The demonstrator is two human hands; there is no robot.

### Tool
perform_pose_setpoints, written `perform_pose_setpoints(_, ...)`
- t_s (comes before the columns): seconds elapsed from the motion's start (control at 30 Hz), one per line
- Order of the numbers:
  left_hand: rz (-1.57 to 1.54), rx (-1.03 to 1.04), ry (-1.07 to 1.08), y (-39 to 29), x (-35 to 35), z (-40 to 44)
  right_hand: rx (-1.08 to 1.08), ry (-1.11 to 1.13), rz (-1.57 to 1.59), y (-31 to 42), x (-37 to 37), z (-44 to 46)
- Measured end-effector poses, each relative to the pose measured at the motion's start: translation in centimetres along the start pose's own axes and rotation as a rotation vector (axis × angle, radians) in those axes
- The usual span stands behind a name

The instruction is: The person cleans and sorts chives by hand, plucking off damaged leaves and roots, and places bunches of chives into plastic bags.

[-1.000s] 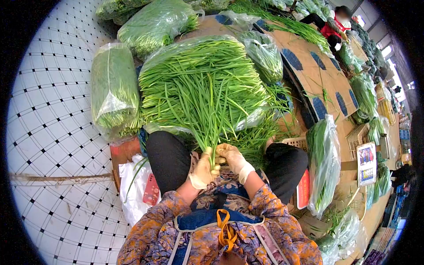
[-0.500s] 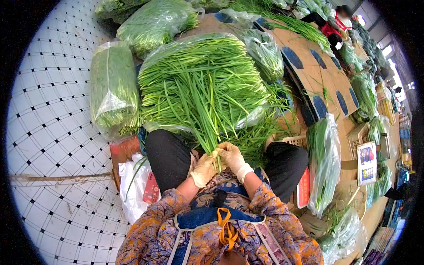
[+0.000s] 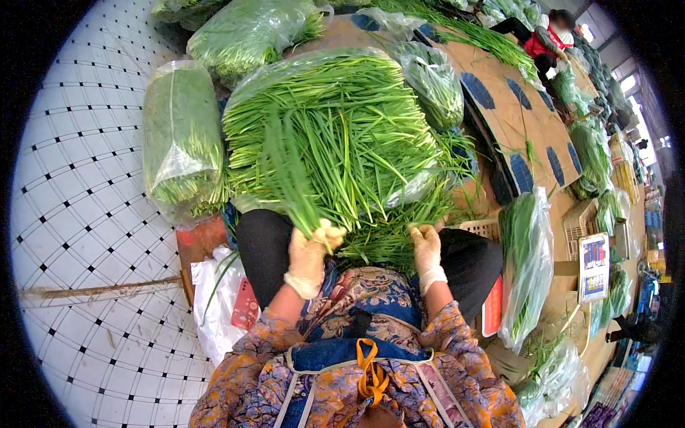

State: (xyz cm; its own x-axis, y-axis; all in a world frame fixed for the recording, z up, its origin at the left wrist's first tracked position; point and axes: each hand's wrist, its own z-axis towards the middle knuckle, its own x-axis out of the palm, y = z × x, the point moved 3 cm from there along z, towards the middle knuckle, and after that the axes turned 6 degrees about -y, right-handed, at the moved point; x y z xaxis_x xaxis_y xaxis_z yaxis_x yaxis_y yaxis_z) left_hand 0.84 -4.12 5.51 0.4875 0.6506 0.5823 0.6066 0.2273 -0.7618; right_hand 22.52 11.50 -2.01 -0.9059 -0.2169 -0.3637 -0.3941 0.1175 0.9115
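Observation:
Gloved in pale rubber, my left hand (image 3: 309,251) is closed round the base of a small bunch of green stalks (image 3: 289,171), whose blurred leaves point up and left. My right hand (image 3: 427,255), also gloved, is raised apart near my right knee with its fingers pressed together; whatever it may hold is too small to make out. Beyond both hands lies a large pile of green stalks (image 3: 349,121) on an open plastic bag. Loose green leaves (image 3: 382,239) lie between my hands, in front of my lap.
Wrapped bundles stand at the left (image 3: 183,135) and back (image 3: 253,36). A long bagged bundle (image 3: 524,264) lies right of my knee. A white bag (image 3: 214,303) with a red phone (image 3: 245,305) lies left. A person in a red vest (image 3: 549,43) sits far right.
My hands have moved apart: the left went left with the bunch, the right went right, off the stalks. The bunch now leans left. The view has shifted slightly.

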Motion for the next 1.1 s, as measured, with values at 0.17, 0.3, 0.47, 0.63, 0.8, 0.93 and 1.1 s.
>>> perform_pose_setpoints(0.17, -0.001, 0.061, -0.085, -2.2, -0.8, 3.0, -0.642, -0.104, -0.267, 1.2, 2.2, 0.5)
perform_pose_setpoints(0.3, -0.109, -0.374, -0.009, 3.1, -2.0, 3.7, -0.070, 0.274, -0.467, 5.7, 7.3, 0.4)
perform_pose_setpoints(0.47, 0.059, -0.426, -0.065, 5.6, -2.3, 3.5, 0.219, 0.449, -0.147, 3.1, 10.3, 1.2)
perform_pose_setpoints(0.63, 0.006, -0.307, 0.022, 3.7, -0.6, 4.0, -0.564, 0.000, -0.219, 9.3, 7.2, 0.1)
perform_pose_setpoints(0.8, -0.035, -0.224, 0.063, 2.6, 1.0, 3.6, -0.916, 0.228, -0.332, 11.8, 8.0, -4.9)
perform_pose_setpoints(0.93, 0.103, -0.286, 0.034, 3.2, -0.7, 2.9, -0.278, 0.409, 0.038, 8.1, 8.8, -3.7)
perform_pose_setpoints(1.1, 0.138, -0.356, 0.068, 4.1, -0.7, 1.8, 0.109, 0.553, 0.109, 7.3, 10.7, -2.3)
